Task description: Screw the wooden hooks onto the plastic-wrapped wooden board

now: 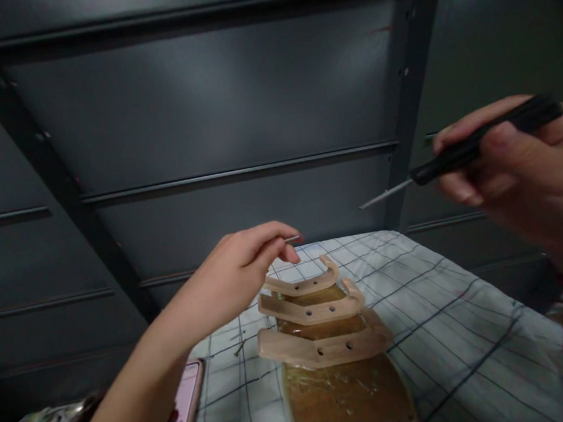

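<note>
My right hand [521,152], raised at the right, is closed around the black handle of a screwdriver [450,161]. Its thin metal shaft points left and slightly down, with the tip free in the air. Across from it, my left hand [255,250] pinches a screw [292,239], a thin metal piece partly hidden by the fingers. Below lies a brown wooden board [348,395] in shiny clear wrap. Three pale wooden hooks lie across it: a near hook [333,348], a middle hook [317,310] and a far hook [309,284], each with two dark holes.
A checked white cloth [455,327] covers the table. Small screws [239,347] lie on it left of the board. A phone [186,409] with a lit screen is partly behind my left forearm. Grey metal panels [230,109] stand close behind the table.
</note>
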The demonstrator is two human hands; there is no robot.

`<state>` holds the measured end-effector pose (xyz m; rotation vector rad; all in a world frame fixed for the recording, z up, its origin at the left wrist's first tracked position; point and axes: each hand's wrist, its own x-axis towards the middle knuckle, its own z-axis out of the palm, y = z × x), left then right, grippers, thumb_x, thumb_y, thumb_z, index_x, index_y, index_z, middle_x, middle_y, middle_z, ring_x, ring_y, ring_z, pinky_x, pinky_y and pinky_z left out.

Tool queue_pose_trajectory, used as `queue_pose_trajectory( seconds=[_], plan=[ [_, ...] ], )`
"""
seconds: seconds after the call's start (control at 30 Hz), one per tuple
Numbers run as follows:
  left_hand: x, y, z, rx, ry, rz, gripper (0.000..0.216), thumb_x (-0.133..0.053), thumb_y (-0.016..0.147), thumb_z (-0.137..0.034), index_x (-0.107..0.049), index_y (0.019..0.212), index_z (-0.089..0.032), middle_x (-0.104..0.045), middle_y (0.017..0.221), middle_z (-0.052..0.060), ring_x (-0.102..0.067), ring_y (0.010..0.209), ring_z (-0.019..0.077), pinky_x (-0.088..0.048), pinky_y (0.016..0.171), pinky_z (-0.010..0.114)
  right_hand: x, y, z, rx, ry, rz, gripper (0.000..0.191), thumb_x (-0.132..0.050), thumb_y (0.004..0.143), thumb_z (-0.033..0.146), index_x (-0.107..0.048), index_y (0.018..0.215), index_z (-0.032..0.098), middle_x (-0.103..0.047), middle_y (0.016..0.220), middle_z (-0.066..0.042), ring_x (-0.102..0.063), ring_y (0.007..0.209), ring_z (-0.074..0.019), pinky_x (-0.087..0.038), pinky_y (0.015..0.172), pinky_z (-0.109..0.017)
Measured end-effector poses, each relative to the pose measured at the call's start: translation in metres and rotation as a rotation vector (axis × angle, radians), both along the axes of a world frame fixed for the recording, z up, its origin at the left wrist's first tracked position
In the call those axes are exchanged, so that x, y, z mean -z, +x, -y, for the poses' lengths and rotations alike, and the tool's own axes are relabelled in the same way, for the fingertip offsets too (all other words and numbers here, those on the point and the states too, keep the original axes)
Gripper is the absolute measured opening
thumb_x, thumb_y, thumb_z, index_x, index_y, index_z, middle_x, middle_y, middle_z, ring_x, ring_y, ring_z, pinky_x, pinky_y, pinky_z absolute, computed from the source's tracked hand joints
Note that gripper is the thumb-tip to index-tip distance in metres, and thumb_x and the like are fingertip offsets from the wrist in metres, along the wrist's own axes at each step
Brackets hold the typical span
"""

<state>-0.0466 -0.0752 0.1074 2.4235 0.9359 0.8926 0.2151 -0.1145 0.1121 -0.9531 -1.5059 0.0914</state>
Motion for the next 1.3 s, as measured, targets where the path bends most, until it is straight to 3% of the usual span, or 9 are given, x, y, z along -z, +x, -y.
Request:
queue_pose_trajectory(
  seconds=[0.07, 0.17, 0.3, 0.47, 0.67, 0.83, 1.07, 1.23, 1.3],
  plan=[
    [0.002, 0.010, -0.008, 0.004, -0.070, 0.051, 0.016, -0.038, 0.085, -0.025, -0.051, 0.080, -0.018, -0.063, 0.078, -0.001, -0.055, 0.073, 0.0115, -0.040, 0.065, 0.024, -0.001, -0.015, -0.009, -0.216, -0.097, -0.243, 0.024, -0.066, 0.070, 0.043, -0.061, 0.077, 0.021, -0.056, 0.068, 0.005, -0.052, 0.049, -0.0025, -0.038, 0.044, -0.020],
    [0.009, 0.016, -0.011, 0.050, -0.230, 0.176, 0.013, -0.036, 0.088, -0.029, -0.043, 0.082, -0.020, -0.063, 0.080, 0.000, -0.054, 0.076, 0.0119, -0.040, 0.063, 0.024, 0.005, -0.024, -0.023, -0.282, -0.065, -0.265, 0.033, -0.073, 0.058, 0.049, -0.062, 0.073, 0.022, -0.058, 0.069, 0.004, -0.052, 0.045, -0.0035, -0.038, 0.039, -0.019],
    [0.020, 0.005, -0.001, 0.037, -0.249, 0.097, 0.014, -0.043, 0.084, -0.032, -0.045, 0.079, -0.019, -0.062, 0.084, 0.000, -0.054, 0.075, 0.0119, -0.039, 0.065, 0.025, 0.022, -0.017, -0.031, -0.314, -0.104, -0.210, 0.021, -0.070, 0.066, 0.042, -0.065, 0.075, 0.023, -0.058, 0.064, 0.003, -0.052, 0.046, -0.0046, -0.040, 0.040, -0.017],
    [0.034, -0.008, 0.012, -0.070, -0.194, -0.037, 0.013, -0.051, 0.079, -0.029, -0.053, 0.071, -0.019, -0.056, 0.071, -0.003, -0.052, 0.069, 0.0111, -0.037, 0.061, 0.022, 0.038, -0.011, -0.018, -0.358, -0.195, -0.071, 0.013, -0.073, 0.064, 0.035, -0.068, 0.074, 0.027, -0.064, 0.068, 0.000, -0.059, 0.051, -0.0086, -0.048, 0.044, -0.018],
    [0.051, 0.008, 0.022, -0.116, -0.109, -0.047, 0.010, -0.050, 0.080, -0.022, -0.057, 0.074, -0.021, -0.064, 0.079, -0.003, -0.057, 0.077, 0.0121, -0.039, 0.071, 0.024, 0.033, -0.023, -0.001, -0.326, -0.163, -0.067, 0.012, -0.070, 0.067, 0.042, -0.067, 0.072, 0.031, -0.062, 0.056, 0.003, -0.058, 0.045, -0.0076, -0.047, 0.041, -0.015],
    [0.058, 0.010, 0.026, -0.114, -0.055, -0.014, 0.011, -0.051, 0.081, -0.021, -0.061, 0.076, -0.021, -0.066, 0.080, -0.003, -0.060, 0.076, 0.0114, -0.042, 0.069, 0.022, 0.031, -0.030, 0.008, -0.252, -0.121, 0.016, 0.016, -0.064, 0.071, 0.048, -0.064, 0.074, 0.033, -0.062, 0.055, 0.003, -0.057, 0.046, -0.0079, -0.046, 0.041, -0.015],
    [0.063, 0.012, 0.031, -0.123, -0.068, -0.022, 0.013, -0.049, 0.081, -0.018, -0.061, 0.075, -0.021, -0.068, 0.079, -0.002, -0.061, 0.075, 0.0120, -0.043, 0.066, 0.022, 0.038, -0.034, 0.004, -0.377, -0.195, 0.107, 0.010, -0.063, 0.074, 0.044, -0.062, 0.080, 0.035, -0.064, 0.057, 0.004, -0.059, 0.046, -0.0108, -0.045, 0.038, -0.019],
    [0.066, 0.013, 0.035, -0.167, -0.087, -0.033, 0.010, -0.049, 0.080, -0.016, -0.058, 0.077, -0.019, -0.066, 0.077, -0.001, -0.061, 0.071, 0.0127, -0.044, 0.064, 0.024, 0.038, -0.038, 0.002, -0.377, -0.201, 0.134, 0.012, -0.062, 0.074, 0.044, -0.061, 0.079, 0.033, -0.063, 0.057, 0.004, -0.059, 0.046, -0.0102, -0.046, 0.039, -0.018],
    [0.069, 0.014, 0.036, -0.191, -0.055, -0.049, 0.010, -0.049, 0.079, -0.014, -0.058, 0.079, -0.019, -0.065, 0.080, 0.001, -0.060, 0.077, 0.0147, -0.045, 0.070, 0.028, 0.036, -0.038, 0.003, -0.364, -0.188, 0.113, 0.012, -0.063, 0.074, 0.043, -0.062, 0.079, 0.033, -0.063, 0.057, 0.004, -0.060, 0.047, -0.0089, -0.047, 0.041, -0.016]
  ],
)
